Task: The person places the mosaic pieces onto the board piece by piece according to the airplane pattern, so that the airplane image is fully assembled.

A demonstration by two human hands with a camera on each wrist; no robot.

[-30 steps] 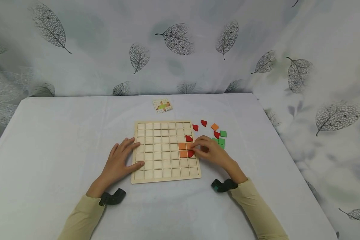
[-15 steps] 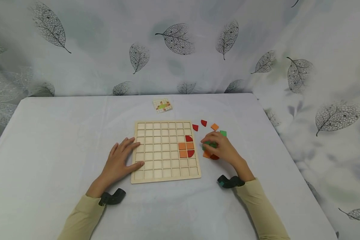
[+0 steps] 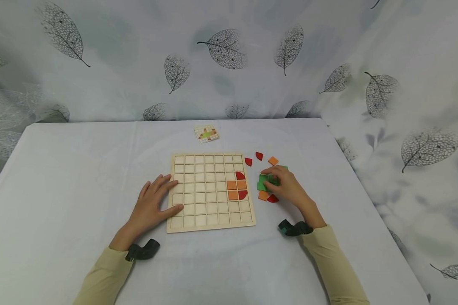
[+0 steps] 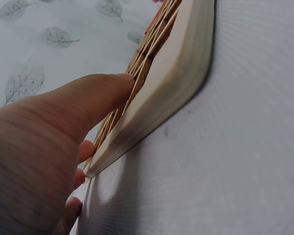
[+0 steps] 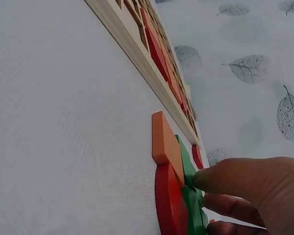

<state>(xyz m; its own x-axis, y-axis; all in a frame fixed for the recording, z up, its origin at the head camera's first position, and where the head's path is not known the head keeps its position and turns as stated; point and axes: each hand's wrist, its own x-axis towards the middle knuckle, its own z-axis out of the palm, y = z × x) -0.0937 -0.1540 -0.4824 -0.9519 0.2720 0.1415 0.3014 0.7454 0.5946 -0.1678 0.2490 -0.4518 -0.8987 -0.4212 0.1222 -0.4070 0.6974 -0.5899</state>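
Observation:
In the head view, a wooden grid board (image 3: 206, 193) lies on the table. Three orange squares (image 3: 233, 195) and two red quarter-round tiles (image 3: 240, 176) sit in cells near its right side. My left hand (image 3: 149, 207) rests spread on the board's left edge; its thumb (image 4: 108, 93) touches the top in the left wrist view. Right of the board, my right hand (image 3: 286, 186) pinches at a green square tile (image 3: 273, 179) among other green tiles (image 5: 187, 161), its bent fingers partly hiding them. An orange tile (image 5: 165, 139) and a red quarter-round (image 5: 169, 198) lie beside these.
Two loose red quarter-rounds (image 3: 259, 156) and an orange square (image 3: 273, 161) lie beyond my right hand. Behind the board is a small pattern card (image 3: 207, 134). Leaf-printed cloth (image 3: 229, 76) hangs behind the white table (image 3: 99, 169).
My right hand has moved from the board's right side to the loose green tiles, uncovering an orange square in the board. The left hand stays in place.

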